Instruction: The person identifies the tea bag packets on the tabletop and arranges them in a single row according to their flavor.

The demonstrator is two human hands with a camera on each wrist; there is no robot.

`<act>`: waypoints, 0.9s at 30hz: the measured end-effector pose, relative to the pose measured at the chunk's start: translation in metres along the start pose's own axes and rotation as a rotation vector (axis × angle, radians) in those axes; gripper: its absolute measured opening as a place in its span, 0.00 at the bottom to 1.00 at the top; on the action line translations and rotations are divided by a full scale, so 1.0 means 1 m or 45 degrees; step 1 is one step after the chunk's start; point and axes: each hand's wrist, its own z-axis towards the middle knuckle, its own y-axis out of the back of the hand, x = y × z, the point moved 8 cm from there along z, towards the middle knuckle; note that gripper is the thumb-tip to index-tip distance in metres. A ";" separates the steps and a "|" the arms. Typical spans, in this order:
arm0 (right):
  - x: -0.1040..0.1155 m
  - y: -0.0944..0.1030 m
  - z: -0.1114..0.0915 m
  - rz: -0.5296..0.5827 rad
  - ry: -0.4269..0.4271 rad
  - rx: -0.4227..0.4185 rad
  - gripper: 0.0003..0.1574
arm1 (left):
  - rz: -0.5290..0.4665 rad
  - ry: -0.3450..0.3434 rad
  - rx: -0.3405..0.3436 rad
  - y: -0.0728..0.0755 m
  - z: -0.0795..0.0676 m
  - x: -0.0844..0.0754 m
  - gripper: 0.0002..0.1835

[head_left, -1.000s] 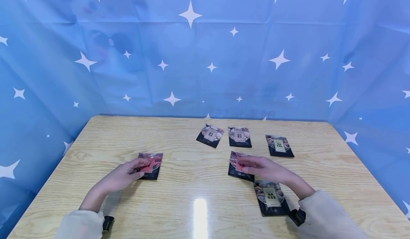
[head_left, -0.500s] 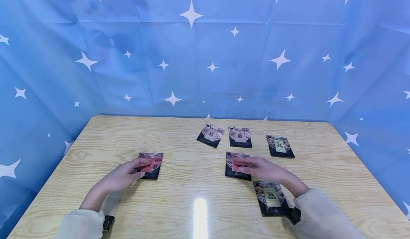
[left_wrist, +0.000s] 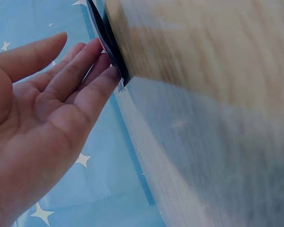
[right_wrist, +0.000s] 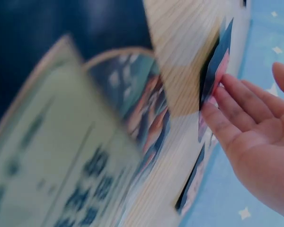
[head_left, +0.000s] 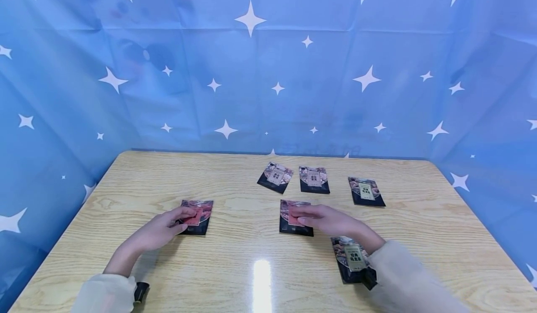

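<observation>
On the left of the table, my left hand [head_left: 157, 230] rests its fingertips on a flat dark packet with a red label [head_left: 204, 216]. The left wrist view shows those fingers [left_wrist: 78, 71] fairly straight against the packet, the thumb held off it. Near the middle, my right hand [head_left: 335, 221] touches a similar red-labelled packet [head_left: 286, 225]. In the right wrist view its fingers [right_wrist: 246, 106] are extended onto the packet's face, with the thumb apart. Both packets lie flat, partly covered by the fingers.
Two packets with pale pink labels lie at the back, one tilted [head_left: 275, 177] and one straighter [head_left: 314, 180]. A green-labelled packet [head_left: 366, 191] is to their right. Another green-labelled packet [head_left: 349, 257] lies beneath the right forearm. Behind the wooden table [head_left: 235, 266] hangs a blue star-patterned cloth [head_left: 268, 108].
My right hand has slid its red-labelled packet leftward across the table, away from the nearer green-labelled packet, and the packet has straightened slightly. The left hand and its packet have stayed put.
</observation>
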 end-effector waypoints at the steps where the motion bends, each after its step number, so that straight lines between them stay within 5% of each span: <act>1: 0.001 -0.001 0.002 -0.001 -0.003 0.001 0.28 | 0.001 -0.001 0.003 0.000 0.000 0.000 0.19; 27: 0.040 -0.034 0.049 -0.059 0.052 0.071 0.29 | 0.019 0.021 0.014 0.002 0.001 0.000 0.19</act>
